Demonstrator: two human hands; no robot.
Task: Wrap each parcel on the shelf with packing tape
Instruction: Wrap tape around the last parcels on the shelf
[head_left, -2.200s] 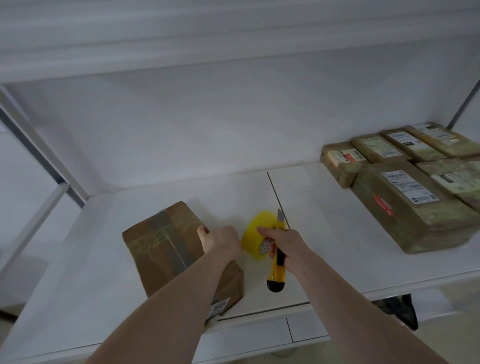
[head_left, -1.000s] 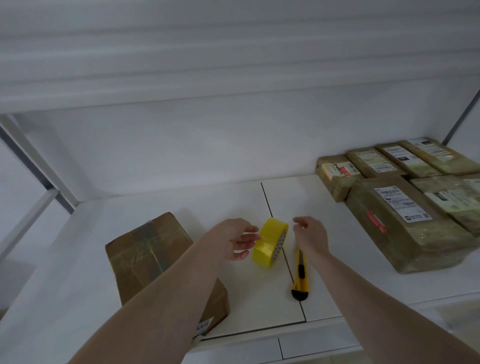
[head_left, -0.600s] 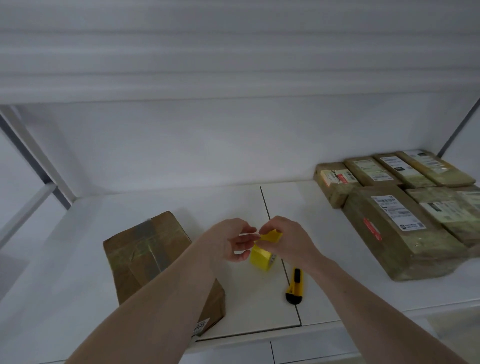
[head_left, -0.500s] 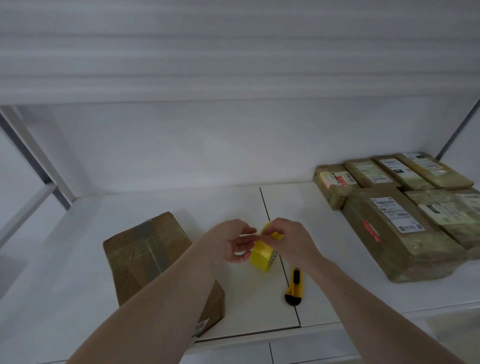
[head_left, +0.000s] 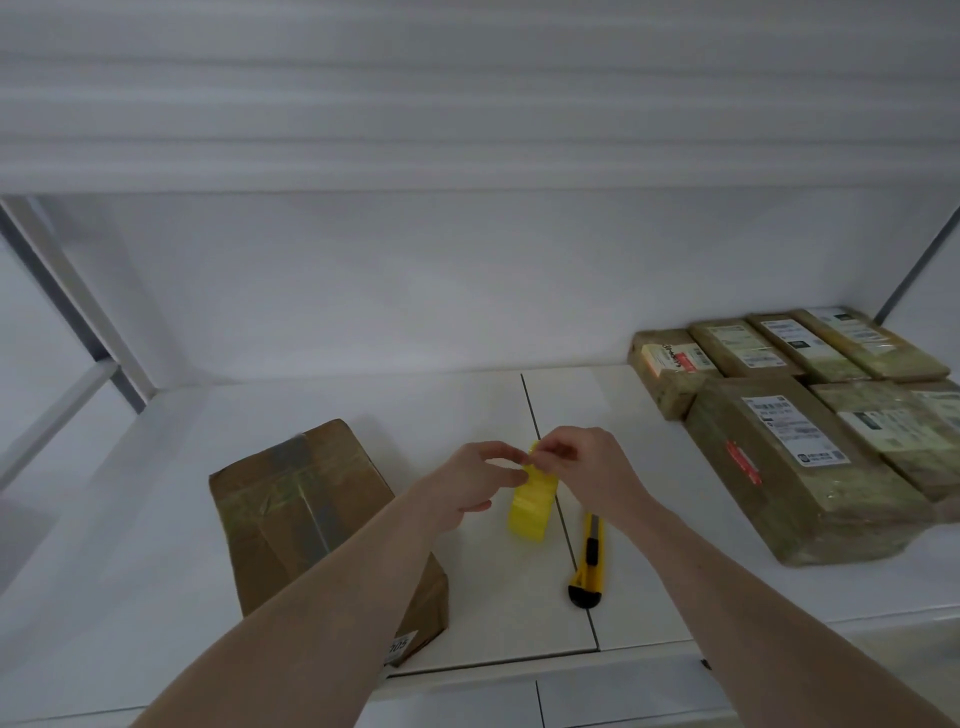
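Observation:
A yellow roll of packing tape (head_left: 530, 506) stands on edge on the white shelf (head_left: 171, 597), near the middle. My left hand (head_left: 470, 480) holds the roll from its left side. My right hand (head_left: 582, 462) pinches at the top of the roll, fingertips meeting those of the left. A brown cardboard parcel (head_left: 306, 514) lies left of the hands, partly behind my left forearm. A yellow utility knife (head_left: 589, 561) lies on the shelf just right of the roll, under my right wrist.
Several tape-wrapped parcels with labels (head_left: 800, 462) sit packed together at the right end of the shelf. An upper shelf (head_left: 467, 104) hangs overhead. The shelf's front edge (head_left: 519, 670) runs below my forearms.
My right hand put down the utility knife on the shelf and came to the top of the tape roll. My left hand left the parcel and took the roll.

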